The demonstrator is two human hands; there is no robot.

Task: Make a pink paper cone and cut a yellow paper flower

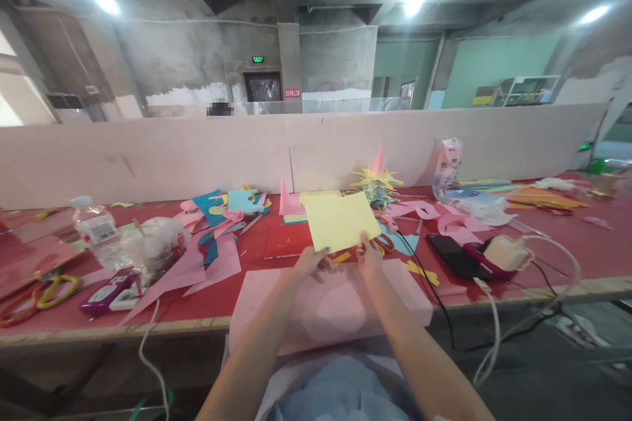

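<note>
Two bare hands hold up a yellow sheet (342, 220) over the middle of the red tabletop (197, 308), between its front and back edges. The left hand (312, 262) pinches the sheet at its near left corner, thumb on top; the right hand (369, 255) grips the near edge close to the right corner. The sheet's 2 far corners are unsupported, so it could flop, bend or crease if the hands pushed together, or tear if they pulled apart. Below the wrists, a pink block (266, 306) juts past the tabletop's front edge; a forearm leaning on it might tip or shift it. Just beside the right hand lie orange-handled scissors, partly hidden, which could nick the paper or a finger if the hand dropped onto them carelessly. A black cord (432, 289) runs over the front edge nearby, and an elbow swinging right could snag it. Farther right, a phone (451, 256) lies near the front edge with a white cable (488, 325) hanging below; a tug on that cable might drag things off. Near the back edge, beyond the sheet's right side, stands a tree of paper stars (378, 185), likely to be crushed or toppled by a long reach. Toward the left end, a bottle (96, 230) stands among loose scraps and could be knocked over by a sweeping arm.
</note>
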